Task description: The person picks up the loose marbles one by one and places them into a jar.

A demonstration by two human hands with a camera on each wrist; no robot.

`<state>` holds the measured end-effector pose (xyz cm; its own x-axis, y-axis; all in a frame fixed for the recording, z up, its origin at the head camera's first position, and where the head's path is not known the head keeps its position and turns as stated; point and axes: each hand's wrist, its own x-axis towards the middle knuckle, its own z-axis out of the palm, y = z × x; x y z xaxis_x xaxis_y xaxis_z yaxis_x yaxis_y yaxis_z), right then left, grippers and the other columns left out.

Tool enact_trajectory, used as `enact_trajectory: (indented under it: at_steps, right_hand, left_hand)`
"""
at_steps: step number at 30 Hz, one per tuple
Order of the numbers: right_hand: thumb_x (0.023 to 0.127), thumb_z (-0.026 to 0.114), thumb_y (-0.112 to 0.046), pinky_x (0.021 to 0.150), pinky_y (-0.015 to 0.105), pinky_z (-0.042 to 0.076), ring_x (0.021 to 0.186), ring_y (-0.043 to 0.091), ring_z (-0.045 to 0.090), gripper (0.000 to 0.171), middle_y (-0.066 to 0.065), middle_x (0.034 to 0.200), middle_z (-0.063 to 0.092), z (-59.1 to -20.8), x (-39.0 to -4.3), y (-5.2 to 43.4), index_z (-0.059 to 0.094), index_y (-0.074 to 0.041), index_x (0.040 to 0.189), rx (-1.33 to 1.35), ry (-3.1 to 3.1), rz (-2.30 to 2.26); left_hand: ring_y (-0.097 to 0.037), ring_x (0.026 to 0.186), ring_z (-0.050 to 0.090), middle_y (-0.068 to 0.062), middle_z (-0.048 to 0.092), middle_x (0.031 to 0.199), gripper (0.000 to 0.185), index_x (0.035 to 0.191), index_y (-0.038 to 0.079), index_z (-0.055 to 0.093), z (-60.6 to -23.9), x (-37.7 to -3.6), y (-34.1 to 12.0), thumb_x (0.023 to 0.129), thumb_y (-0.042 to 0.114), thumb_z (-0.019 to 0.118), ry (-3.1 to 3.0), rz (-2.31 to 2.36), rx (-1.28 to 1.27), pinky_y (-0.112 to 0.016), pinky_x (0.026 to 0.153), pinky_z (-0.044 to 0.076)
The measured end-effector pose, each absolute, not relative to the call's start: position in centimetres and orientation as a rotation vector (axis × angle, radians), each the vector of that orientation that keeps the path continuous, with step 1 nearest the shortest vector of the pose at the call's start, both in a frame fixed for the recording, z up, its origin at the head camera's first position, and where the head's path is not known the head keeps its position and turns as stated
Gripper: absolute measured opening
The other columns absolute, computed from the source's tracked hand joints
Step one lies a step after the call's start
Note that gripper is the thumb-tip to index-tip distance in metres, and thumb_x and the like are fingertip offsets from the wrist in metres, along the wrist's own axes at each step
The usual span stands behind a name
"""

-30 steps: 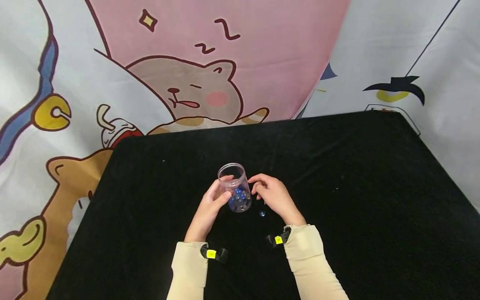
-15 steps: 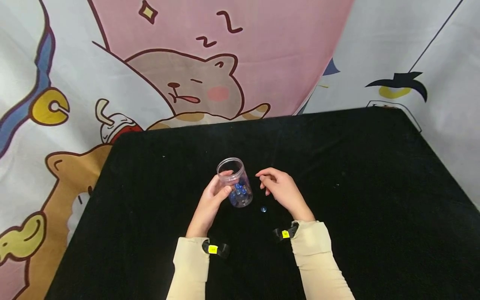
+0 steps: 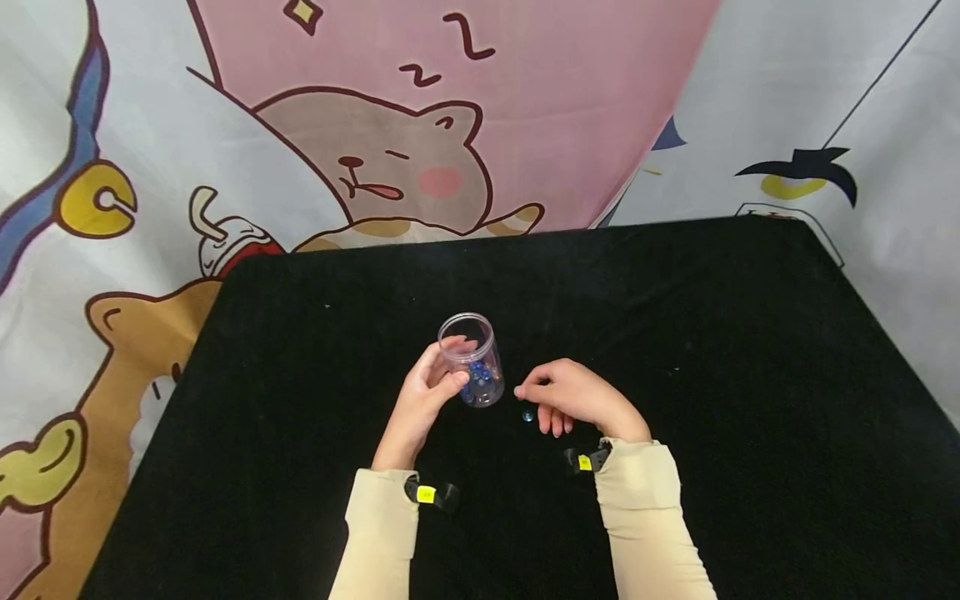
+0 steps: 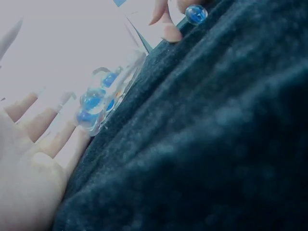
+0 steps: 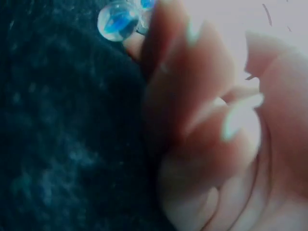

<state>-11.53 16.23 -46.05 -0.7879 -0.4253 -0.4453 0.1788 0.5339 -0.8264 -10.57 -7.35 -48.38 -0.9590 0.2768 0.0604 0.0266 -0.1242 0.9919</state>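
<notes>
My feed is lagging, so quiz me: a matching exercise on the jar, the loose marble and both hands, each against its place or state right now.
Things:
1. clear jar
2. loose marble
3. left hand
4. right hand

States:
A. lying on the black cloth
B. fingers beside the single marble
C. upright, holding blue marbles
D. gripping the jar's side

Pairs: 1-C, 2-A, 3-D, 4-B

Both arms wear long cream sleeves, the left sleeve [image 3: 378, 533] and the right sleeve [image 3: 648, 521], snug and ending at the wrists. Each wrist carries a black strap [image 3: 435, 494] bearing a small yellow tag [image 3: 584, 462]. Hands are bare.
</notes>
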Motion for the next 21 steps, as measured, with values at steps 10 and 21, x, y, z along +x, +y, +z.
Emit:
enact_trajectory:
  at_steps: [10, 21]
  right_hand:
    - [0.08, 0.066, -0.019, 0.053, 0.033, 0.049, 0.052, 0.02, 0.058, 0.012, 0.005, 0.064, 0.06, -45.0, -10.9, 14.5, 0.061, -0.013, 0.09, -0.391, 2.182, -1.141]
    - [0.082, 0.063, -0.023, 0.052, 0.032, 0.048, 0.05, 0.019, 0.057, 0.008, 0.003, 0.061, 0.059, -45.1, -10.8, 13.7, 0.061, -0.015, 0.081, -0.35, 2.263, -1.094]
  left_hand:
    - [-0.019, 0.117, 0.046, -0.003, 0.052, 0.125, 0.047, 0.129, 0.011, 0.042, -48.0, -10.6, -7.5, 0.086, 0.02, 0.059, 2.003, 2.193, 0.303, -0.04, 0.097, 0.035]
    - [-0.019, 0.117, 0.046, -0.004, 0.051, 0.126, 0.046, 0.129, 0.011, 0.042, -48.2, -10.5, -7.6, 0.087, 0.021, 0.058, 1.98, 2.202, 0.331, -0.038, 0.097, 0.035]
